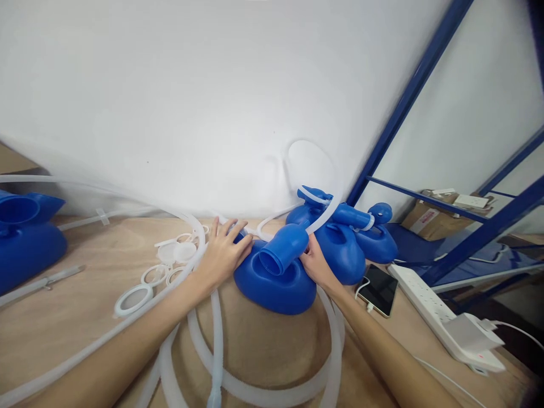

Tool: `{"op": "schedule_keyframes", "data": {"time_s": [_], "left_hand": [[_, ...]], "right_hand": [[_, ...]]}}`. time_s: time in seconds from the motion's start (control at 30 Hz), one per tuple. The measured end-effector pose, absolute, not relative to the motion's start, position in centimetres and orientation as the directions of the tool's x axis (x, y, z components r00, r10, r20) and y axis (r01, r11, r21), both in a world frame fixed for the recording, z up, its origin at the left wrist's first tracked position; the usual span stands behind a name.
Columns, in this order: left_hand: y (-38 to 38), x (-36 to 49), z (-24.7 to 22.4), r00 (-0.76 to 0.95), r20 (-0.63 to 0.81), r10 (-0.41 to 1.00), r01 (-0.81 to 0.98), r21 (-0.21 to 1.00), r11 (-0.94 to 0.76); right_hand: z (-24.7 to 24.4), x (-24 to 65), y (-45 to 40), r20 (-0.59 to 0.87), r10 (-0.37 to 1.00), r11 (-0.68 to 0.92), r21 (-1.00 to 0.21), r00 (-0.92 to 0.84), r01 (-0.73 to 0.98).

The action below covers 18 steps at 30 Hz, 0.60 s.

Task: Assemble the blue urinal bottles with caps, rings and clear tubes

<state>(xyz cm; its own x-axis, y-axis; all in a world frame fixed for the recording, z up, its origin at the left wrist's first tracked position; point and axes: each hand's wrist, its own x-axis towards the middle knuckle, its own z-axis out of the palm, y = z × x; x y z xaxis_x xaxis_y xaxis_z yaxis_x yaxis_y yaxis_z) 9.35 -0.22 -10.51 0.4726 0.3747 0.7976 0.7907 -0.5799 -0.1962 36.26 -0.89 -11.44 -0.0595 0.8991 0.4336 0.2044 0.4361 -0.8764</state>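
Observation:
A blue plastic urinal bottle lies on the brown table in front of me, its wide round mouth tilted toward me. My left hand rests at its far left side with fingers spread over a blue part. At the right of the neck, my right hand is closed against the bottle, its fingertips partly hidden. A translucent corrugated hose arcs up behind the neck, and more hose lies coiled in front of the bottle.
More blue bottles stand behind at right; another is at far left. White ring caps lie left. A phone, a power strip and a blue metal frame are right. A cardboard box sits beyond the frame.

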Motion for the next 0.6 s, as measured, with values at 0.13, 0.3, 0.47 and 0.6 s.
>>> {"op": "schedule_keyframes", "data": {"time_s": [0.13,0.3,0.47,0.6], "left_hand": [[0.0,9.1,-10.3,0.421,0.831,0.363,0.758,-0.103,-0.644],[0.4,8.8,-10.4,0.413,0.829,0.378,0.724,-0.047,-0.688],[0.6,8.5,-10.0,0.471,0.792,0.388,0.727,-0.099,-0.68],[0.5,8.6,-9.4,0.496,0.761,0.417,0.752,-0.136,-0.646]], "right_hand": [[-11.2,36.2,-1.1,0.43,0.9,0.434,-0.876,-0.067,0.208],[-10.9,36.0,-1.2,0.427,0.901,0.433,-0.881,-0.07,0.191],[-10.8,36.0,-1.2,0.439,0.896,0.443,-0.875,-0.065,0.197],[-10.9,36.1,-1.3,0.43,0.901,0.432,-0.875,-0.059,0.22]]}}
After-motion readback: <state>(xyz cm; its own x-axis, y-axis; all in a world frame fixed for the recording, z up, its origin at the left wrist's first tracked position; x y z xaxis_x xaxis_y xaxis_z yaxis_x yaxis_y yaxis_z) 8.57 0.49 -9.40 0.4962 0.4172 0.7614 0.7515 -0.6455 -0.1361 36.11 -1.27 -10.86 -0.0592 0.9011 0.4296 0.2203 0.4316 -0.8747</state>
